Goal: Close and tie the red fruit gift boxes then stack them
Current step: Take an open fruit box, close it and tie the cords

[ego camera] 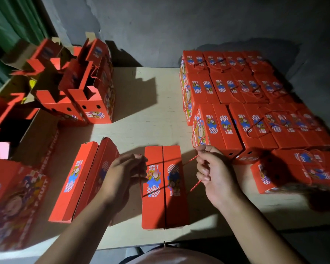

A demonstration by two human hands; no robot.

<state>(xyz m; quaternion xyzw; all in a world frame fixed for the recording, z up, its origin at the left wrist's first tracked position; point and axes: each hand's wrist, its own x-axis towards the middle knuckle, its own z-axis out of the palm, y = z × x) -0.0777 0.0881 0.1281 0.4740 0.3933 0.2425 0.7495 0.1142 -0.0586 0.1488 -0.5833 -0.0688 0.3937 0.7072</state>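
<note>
Clearly reads "FRUIT" on side box (17,197); red cord (191,159) pinched taut in both hands (126,174) (211,168) over closed red box (165,187) on worktop (141,115).

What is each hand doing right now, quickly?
Left hand: closed, pinching the red cord beside the box.
Right hand: closed, pinching the cord's other end.

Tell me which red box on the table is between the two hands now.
The closed box lying flat at the near table edge, its flaps meeting along the middle. The left hand and right hand each hold red cord beside it.
</note>
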